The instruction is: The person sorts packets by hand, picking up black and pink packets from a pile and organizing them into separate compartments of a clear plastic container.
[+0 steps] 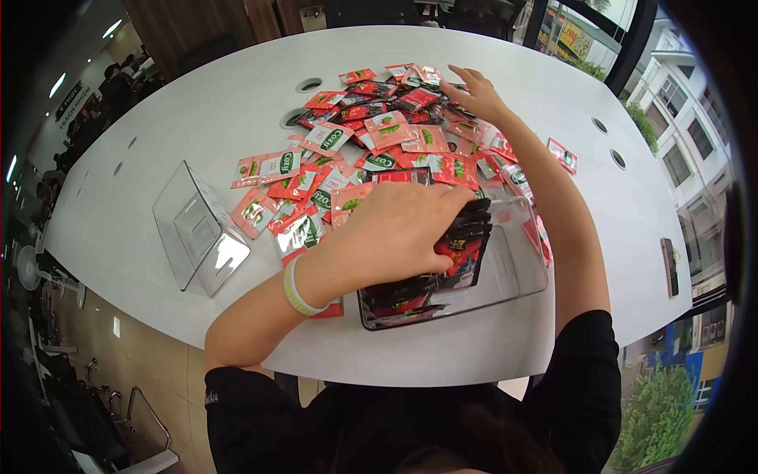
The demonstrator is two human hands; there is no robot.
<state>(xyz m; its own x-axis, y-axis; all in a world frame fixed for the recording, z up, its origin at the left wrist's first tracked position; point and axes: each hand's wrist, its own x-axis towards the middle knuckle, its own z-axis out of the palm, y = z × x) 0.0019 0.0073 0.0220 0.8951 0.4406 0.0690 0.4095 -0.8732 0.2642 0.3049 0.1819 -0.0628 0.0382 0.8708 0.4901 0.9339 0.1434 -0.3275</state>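
A heap of red, pink and black sachets (387,126) covers the middle of the white table. Near the front edge is a clear plastic box (509,272), its left part filled with upright black-and-red sachets (466,257). My left hand (403,229), with a pale band on the wrist, reaches over this box, its fingers and thumb round the black sachets inside. At the far right of the heap, my right hand (476,96) has its fingers spread over the sachets, with nothing visibly held.
A second clear plastic box (201,229) stands left of the heap. One sachet (562,156) lies apart on the right. A dark phone-like object (669,267) is near the right edge of the white table (632,229). Chairs stand beyond the far edge; people are in the left background.
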